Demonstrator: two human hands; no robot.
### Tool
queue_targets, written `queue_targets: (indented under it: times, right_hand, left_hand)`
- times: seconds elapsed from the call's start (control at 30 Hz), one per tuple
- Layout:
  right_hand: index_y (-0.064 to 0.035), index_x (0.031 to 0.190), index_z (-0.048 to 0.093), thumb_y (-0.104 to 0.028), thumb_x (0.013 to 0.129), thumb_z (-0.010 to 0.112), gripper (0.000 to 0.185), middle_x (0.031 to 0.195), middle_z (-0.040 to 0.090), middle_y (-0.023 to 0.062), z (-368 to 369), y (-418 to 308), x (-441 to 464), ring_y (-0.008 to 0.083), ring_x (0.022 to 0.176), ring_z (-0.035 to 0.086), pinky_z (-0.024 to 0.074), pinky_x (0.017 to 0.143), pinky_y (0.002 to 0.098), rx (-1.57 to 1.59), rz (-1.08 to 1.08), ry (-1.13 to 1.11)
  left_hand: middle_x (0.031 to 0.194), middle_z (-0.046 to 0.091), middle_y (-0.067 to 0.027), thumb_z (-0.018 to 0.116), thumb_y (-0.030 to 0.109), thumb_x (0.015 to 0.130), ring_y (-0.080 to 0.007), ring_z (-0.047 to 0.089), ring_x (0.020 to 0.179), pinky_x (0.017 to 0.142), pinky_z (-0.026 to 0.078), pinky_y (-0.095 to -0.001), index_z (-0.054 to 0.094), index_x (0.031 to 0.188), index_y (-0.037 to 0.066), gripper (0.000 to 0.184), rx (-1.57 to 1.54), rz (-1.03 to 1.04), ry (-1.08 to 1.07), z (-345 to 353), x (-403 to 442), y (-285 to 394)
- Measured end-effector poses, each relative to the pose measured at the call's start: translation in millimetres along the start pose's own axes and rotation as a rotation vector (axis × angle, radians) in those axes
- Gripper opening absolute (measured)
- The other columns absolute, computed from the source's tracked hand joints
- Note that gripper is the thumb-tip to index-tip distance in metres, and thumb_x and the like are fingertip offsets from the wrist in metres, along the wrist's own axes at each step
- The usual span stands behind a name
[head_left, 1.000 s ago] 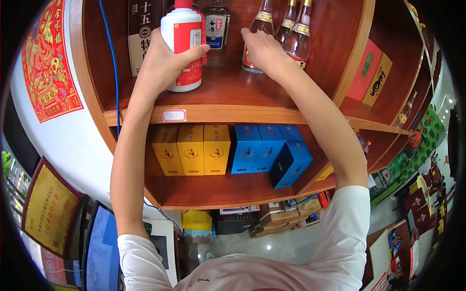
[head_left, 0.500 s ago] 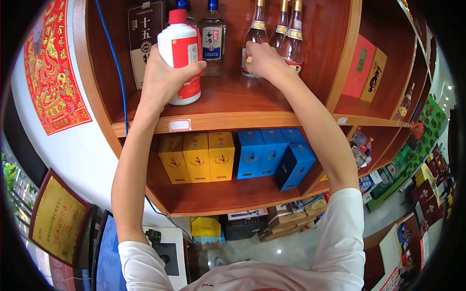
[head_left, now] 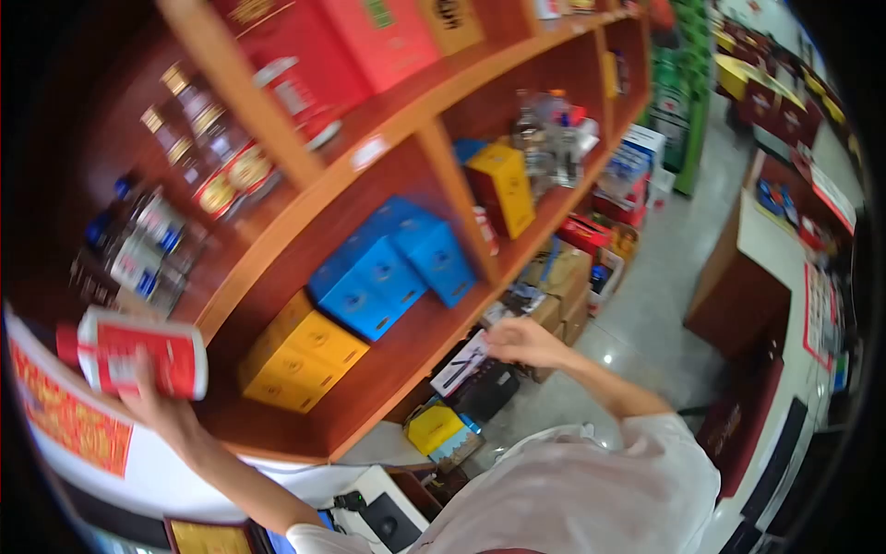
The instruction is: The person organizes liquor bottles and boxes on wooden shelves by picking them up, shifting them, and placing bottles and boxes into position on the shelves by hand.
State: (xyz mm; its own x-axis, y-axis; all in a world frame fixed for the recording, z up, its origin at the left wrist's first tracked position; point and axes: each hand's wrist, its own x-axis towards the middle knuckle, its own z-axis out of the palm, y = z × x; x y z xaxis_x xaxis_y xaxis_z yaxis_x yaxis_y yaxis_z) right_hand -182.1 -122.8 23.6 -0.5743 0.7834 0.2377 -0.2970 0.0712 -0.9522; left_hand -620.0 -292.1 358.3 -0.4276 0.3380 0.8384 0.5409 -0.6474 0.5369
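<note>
My left hand (head_left: 161,406) is wrapped around a white bottle with a red label and red cap (head_left: 143,355). It is tipped on its side in the view, in front of the shelf's left end. My right hand (head_left: 524,342) is away from the shelf, low above the floor side, its fingers curled together and slightly blurred, with nothing visible in them. On the upper shelf beyond the held bottle stand clear bottles with blue caps (head_left: 143,263). Farther along the same compartment are gold-capped bottles (head_left: 221,138).
Yellow boxes (head_left: 300,355) and blue boxes (head_left: 388,268) fill part of the lower shelf (head_left: 365,397). Small glass bottles (head_left: 544,143) stand farther right. Cartons (head_left: 563,286) lie below, beside the grey floor (head_left: 646,295). A counter (head_left: 771,268) stands to the right.
The view has turned right and tilted. My right hand has left the gold-capped bottles and come down. My left hand has carried the white-and-red bottle off the shelf.
</note>
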Motion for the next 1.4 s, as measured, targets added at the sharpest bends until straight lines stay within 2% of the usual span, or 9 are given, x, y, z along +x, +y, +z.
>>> queue_targets:
  times: [0.03, 0.1, 0.13, 0.23, 0.5, 0.77, 0.87, 1.0, 1.4]
  right_hand:
    - [-0.0051, 0.113, 0.064, -0.022, 0.095, 0.069, 0.024, 0.095, 0.068, 0.0047, -37.2, 44.0, -54.1, 0.0149, 0.077, 0.063, 0.0524, 0.068, 0.0285, 0.203, 0.451, 0.407]
    - [-0.0084, 0.105, 0.061, -0.027, 0.094, 0.067, 0.022, 0.090, 0.064, 0.0054, -83.4, 153.3, -175.9, 0.0161, 0.073, 0.060, 0.0511, 0.068, 0.0296, 0.644, 0.485, 0.841]
    - [-0.0130, 0.107, 0.062, -0.030, 0.098, 0.057, 0.020, 0.082, 0.064, 0.0053, -94.8, 153.3, -236.7, 0.0217, 0.074, 0.062, 0.0526, 0.071, 0.0373, 0.935, 0.564, 0.737]
    - [-0.0112, 0.106, 0.062, -0.030, 0.096, 0.061, 0.021, 0.083, 0.065, 0.0063, -93.7, 126.2, -311.4, 0.0216, 0.075, 0.063, 0.0551, 0.074, 0.0378, 0.755, 0.632, 0.943]
    - [-0.0085, 0.139, 0.053, -0.034, 0.097, 0.072, 0.053, 0.122, 0.064, 0.0159, -182.4, -4.3, -247.0, 0.0282, 0.112, 0.065, 0.0573, 0.095, 0.0496, 0.400, 0.306, 0.664]
    - [-0.0192, 0.163, 0.020, -0.042, 0.088, 0.082, 0.100, 0.156, 0.041, 0.0188, -236.5, 32.3, -203.8, 0.0320, 0.139, 0.050, 0.0451, 0.114, 0.0536, 0.831, 0.153, 0.338]
    - [-0.0133, 0.161, 0.025, -0.049, 0.084, 0.085, 0.104, 0.157, 0.042, 0.0144, -286.6, 28.2, -182.5, 0.0312, 0.142, 0.048, 0.0423, 0.116, 0.0546, 0.825, 0.126, 0.234]
    - [-0.0068, 0.153, 0.040, -0.036, 0.087, 0.086, 0.086, 0.145, 0.056, 0.0090, -386.5, 16.5, -167.6, 0.0249, 0.135, 0.054, 0.0421, 0.117, 0.0445, 0.597, 0.329, 0.276]
    - [-0.0037, 0.161, 0.017, -0.017, 0.091, 0.081, 0.096, 0.147, 0.046, 0.0094, -548.2, -77.6, -85.5, 0.0188, 0.137, 0.047, 0.0391, 0.116, 0.0389, 0.197, 0.135, 0.310]
  left_hand:
    - [0.138, 0.058, -0.0178, 0.076, 0.022, 0.093, -0.0290, 0.062, 0.120, 0.101, 0.055, -0.0436, 0.039, 0.151, -0.001, 0.072, -0.020, -0.030, -0.024, 24.6, -30.5, 12.1]
    - [0.137, 0.056, -0.0178, 0.083, 0.026, 0.086, -0.0324, 0.061, 0.121, 0.100, 0.055, -0.0480, 0.035, 0.153, 0.002, 0.086, -0.117, -0.069, -0.191, 66.8, -90.4, 11.2]
    - [0.133, 0.057, -0.0162, 0.088, 0.033, 0.080, -0.0301, 0.061, 0.118, 0.098, 0.055, -0.0475, 0.035, 0.153, 0.004, 0.095, -0.169, -0.103, -0.320, 100.3, -116.4, 12.1]
    - [0.131, 0.057, -0.0179, 0.097, 0.037, 0.065, -0.0323, 0.064, 0.114, 0.096, 0.056, -0.0483, 0.035, 0.151, 0.004, 0.111, -0.240, -0.408, -0.299, 193.1, -225.6, 0.8]
    - [0.114, 0.071, -0.0122, 0.083, -0.004, 0.070, -0.0244, 0.072, 0.102, 0.092, 0.060, -0.0401, 0.053, 0.135, 0.003, 0.072, -0.586, -1.131, -0.736, 380.3, -396.7, -35.3]
    - [0.119, 0.070, -0.0074, 0.092, 0.009, 0.073, -0.0182, 0.069, 0.108, 0.097, 0.056, -0.0382, 0.055, 0.134, 0.004, 0.071, -0.695, -1.210, -1.163, 515.0, -443.5, -53.5]
    - [0.120, 0.068, -0.0067, 0.094, 0.014, 0.071, -0.0174, 0.067, 0.110, 0.098, 0.055, -0.0376, 0.053, 0.137, 0.004, 0.078, -0.720, -1.221, -1.176, 572.5, -464.3, -67.9]
    - [0.123, 0.066, -0.0062, 0.095, 0.021, 0.072, -0.0169, 0.065, 0.113, 0.099, 0.054, -0.0371, 0.049, 0.140, 0.004, 0.085, -0.800, -1.145, -1.167, 666.4, -473.4, -86.9]
    - [0.129, 0.060, -0.0077, 0.097, 0.032, 0.072, -0.0178, 0.062, 0.117, 0.102, 0.052, -0.0370, 0.041, 0.146, 0.004, 0.097, -0.853, -1.119, -0.884, 849.7, -472.1, -106.2]
